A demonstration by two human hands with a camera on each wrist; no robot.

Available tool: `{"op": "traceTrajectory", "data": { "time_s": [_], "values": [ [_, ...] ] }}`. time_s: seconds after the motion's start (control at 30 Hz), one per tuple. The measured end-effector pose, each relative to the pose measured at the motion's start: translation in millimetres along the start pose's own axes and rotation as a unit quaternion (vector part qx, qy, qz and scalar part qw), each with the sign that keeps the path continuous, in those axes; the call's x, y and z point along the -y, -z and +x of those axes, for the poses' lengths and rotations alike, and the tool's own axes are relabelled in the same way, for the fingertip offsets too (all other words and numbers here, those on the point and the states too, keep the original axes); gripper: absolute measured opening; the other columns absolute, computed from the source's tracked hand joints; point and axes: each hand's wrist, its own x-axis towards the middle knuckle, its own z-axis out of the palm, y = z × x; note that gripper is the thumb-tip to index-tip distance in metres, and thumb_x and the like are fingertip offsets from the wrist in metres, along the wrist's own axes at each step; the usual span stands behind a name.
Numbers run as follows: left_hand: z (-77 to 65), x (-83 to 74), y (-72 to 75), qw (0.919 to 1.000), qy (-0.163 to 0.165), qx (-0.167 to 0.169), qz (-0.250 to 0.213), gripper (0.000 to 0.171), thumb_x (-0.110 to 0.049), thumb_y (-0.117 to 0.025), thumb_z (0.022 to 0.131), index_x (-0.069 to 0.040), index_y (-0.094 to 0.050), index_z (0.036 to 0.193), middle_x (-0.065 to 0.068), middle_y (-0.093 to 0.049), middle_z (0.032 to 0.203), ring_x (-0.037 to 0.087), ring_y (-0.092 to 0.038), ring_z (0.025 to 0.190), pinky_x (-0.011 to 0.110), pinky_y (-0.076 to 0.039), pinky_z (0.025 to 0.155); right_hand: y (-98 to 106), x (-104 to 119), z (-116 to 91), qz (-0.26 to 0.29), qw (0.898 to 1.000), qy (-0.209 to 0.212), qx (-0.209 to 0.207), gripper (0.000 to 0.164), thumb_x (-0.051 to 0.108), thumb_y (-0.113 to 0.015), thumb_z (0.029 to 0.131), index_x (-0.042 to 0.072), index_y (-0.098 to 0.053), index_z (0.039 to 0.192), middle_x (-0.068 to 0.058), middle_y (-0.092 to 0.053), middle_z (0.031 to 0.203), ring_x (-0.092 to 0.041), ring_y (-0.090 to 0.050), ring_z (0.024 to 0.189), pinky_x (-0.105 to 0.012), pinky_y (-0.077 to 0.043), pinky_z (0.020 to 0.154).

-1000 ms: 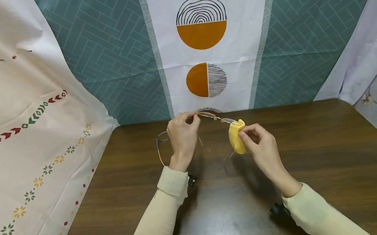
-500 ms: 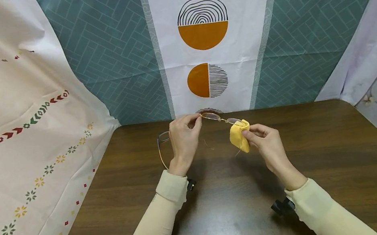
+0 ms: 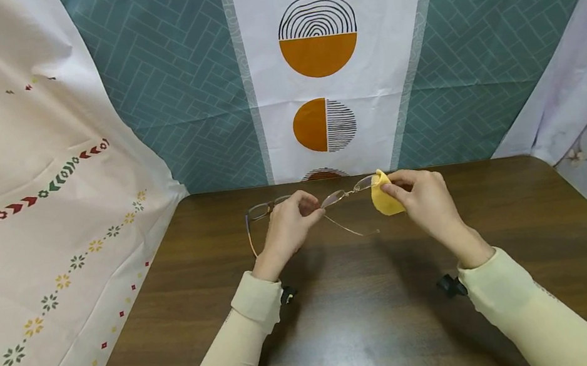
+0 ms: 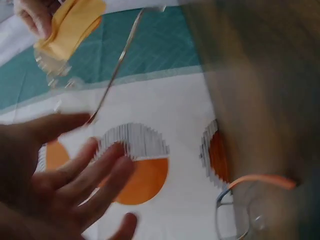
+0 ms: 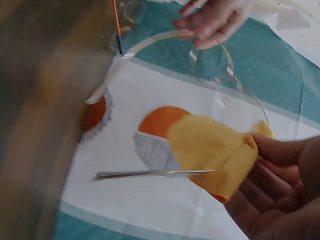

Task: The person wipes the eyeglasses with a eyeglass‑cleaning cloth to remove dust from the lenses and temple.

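Eyeglasses with a thin gold frame (image 3: 334, 198) are held up between the two hands, over the table's far part. The left hand (image 3: 290, 221) pinches their left end between thumb and fingers. One temple arm (image 4: 117, 67) sticks out from that grip in the left wrist view. A yellow cloth (image 3: 386, 199) is folded over the outer edge of the right lens. Through this cloth, the right hand (image 3: 425, 198) pinches the frame, thumb on the near side. The other temple arm (image 5: 150, 173) shows across the cloth in the right wrist view.
A second pair of glasses (image 3: 259, 212), dark-rimmed with an orange-brown temple, lies on the brown wooden table (image 3: 351, 339) behind the left hand. Patterned cloths hang at the back and sides; the teal and white one (image 3: 188, 85) meets the far table edge.
The left hand has dropped slightly, while the right hand has moved up and right with the cloth. The frame's right end now sits higher than its left, reversing its earlier slant.
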Motion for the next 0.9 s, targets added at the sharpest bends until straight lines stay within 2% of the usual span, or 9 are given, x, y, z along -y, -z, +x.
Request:
{"op": "traceTrajectory", "data": {
  "time_s": [0.07,0.13,0.23,0.33,0.43,0.63,0.9],
  "values": [
    [1.7,-1.0,4.6,0.9987,-0.008,0.047,-0.017,0.041,-0.026,-0.080,0.094,-0.011,-0.067,0.130,0.009,-0.074,0.116,0.029,-0.068,0.110,0.042,-0.051,0.097,7.4,3.8,5.4,-0.023,0.999,0.014,0.036,0.020,0.011,-0.076,0.096,-0.003,-0.079,0.111,-0.019,-0.078,0.099,-0.032,-0.074,0.086,-0.042,-0.058,0.073],
    [5.2,-4.1,7.9,0.9947,-0.025,0.091,-0.040,0.055,-0.029,-0.080,0.094,-0.011,-0.060,0.142,0.011,-0.070,0.126,0.030,-0.064,0.120,0.046,-0.048,0.104,13.5,7.2,10.1,-0.042,0.996,0.028,0.071,0.020,0.013,-0.075,0.097,-0.002,-0.079,0.110,-0.017,-0.078,0.100,-0.031,-0.072,0.085,-0.046,-0.056,0.074],
    [11.3,-10.9,6.2,0.9858,-0.049,0.149,-0.060,0.063,-0.034,-0.079,0.095,-0.012,-0.055,0.149,0.009,-0.068,0.133,0.026,-0.060,0.127,0.047,-0.045,0.110,17.3,10.1,15.1,-0.059,0.991,0.043,0.115,0.018,0.014,-0.075,0.097,0.001,-0.080,0.108,-0.015,-0.078,0.100,-0.027,-0.069,0.081,-0.043,-0.054,0.072],
    [14.4,-18.0,-0.9,0.9795,-0.056,0.183,-0.063,0.063,-0.037,-0.077,0.096,-0.012,-0.056,0.150,0.007,-0.068,0.134,0.022,-0.060,0.127,0.046,-0.046,0.110,15.1,11.3,18.0,-0.059,0.986,0.055,0.146,0.015,0.013,-0.077,0.095,0.002,-0.081,0.106,-0.012,-0.078,0.098,-0.022,-0.066,0.076,-0.038,-0.053,0.068],
    [14.6,-23.0,-7.0,0.9777,-0.047,0.193,-0.067,0.063,-0.038,-0.076,0.096,-0.010,-0.056,0.149,0.005,-0.070,0.129,0.020,-0.063,0.123,0.044,-0.049,0.107,11.4,12.4,19.8,-0.054,0.983,0.060,0.164,0.014,0.011,-0.078,0.094,0.003,-0.081,0.104,-0.010,-0.078,0.094,-0.020,-0.065,0.074,-0.036,-0.054,0.066],
    [14.0,-24.2,-9.5,0.9775,-0.034,0.192,-0.080,0.057,-0.037,-0.077,0.096,-0.012,-0.062,0.144,-0.002,-0.074,0.113,0.014,-0.068,0.111,0.039,-0.052,0.099,10.0,15.6,21.8,-0.057,0.980,0.058,0.182,0.015,0.010,-0.077,0.094,0.002,-0.080,0.106,-0.009,-0.078,0.092,-0.020,-0.067,0.076,-0.040,-0.059,0.070],
    [14.7,-19.5,-9.0,0.9715,-0.026,0.211,-0.104,0.049,-0.027,-0.081,0.093,-0.009,-0.068,0.137,-0.002,-0.077,0.105,0.016,-0.071,0.101,0.036,-0.054,0.092,9.3,15.7,24.0,-0.061,0.979,0.060,0.188,0.015,0.011,-0.077,0.095,0.002,-0.080,0.105,-0.008,-0.077,0.090,-0.019,-0.066,0.074,-0.038,-0.057,0.068]
  ]
}}
